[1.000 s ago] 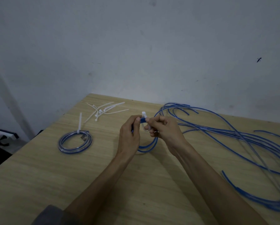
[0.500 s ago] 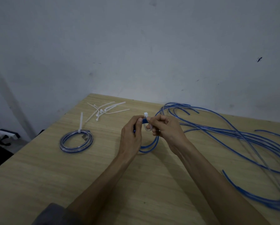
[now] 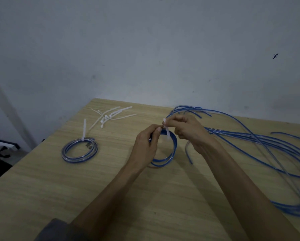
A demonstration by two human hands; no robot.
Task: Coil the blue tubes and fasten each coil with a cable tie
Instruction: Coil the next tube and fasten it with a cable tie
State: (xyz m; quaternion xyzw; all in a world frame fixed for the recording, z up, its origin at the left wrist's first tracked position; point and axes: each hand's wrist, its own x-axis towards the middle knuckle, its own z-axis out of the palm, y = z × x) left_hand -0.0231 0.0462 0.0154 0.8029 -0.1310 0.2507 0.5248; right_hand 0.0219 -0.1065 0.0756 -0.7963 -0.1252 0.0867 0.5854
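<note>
A small coil of blue tube (image 3: 173, 150) is held above the middle of the wooden table (image 3: 41, 188). My left hand (image 3: 145, 145) grips the coil's top left. A white cable tie (image 3: 167, 131) wraps over the coil's top, and my right hand (image 3: 187, 131) pinches the tie beside it. A tied blue coil (image 3: 79, 150) with its white tie tail sticking up lies flat at the left. Several loose blue tubes (image 3: 260, 141) sprawl over the right side of the table.
Several spare white cable ties (image 3: 111, 115) lie in a loose pile at the table's far left corner. A grey wall stands right behind the table. A white object (image 3: 6, 145) sits below the table's left edge.
The coil has swung flatter and lower between my hands. The cable tie now lies across the coil's top, and my right hand has shifted a little right.
</note>
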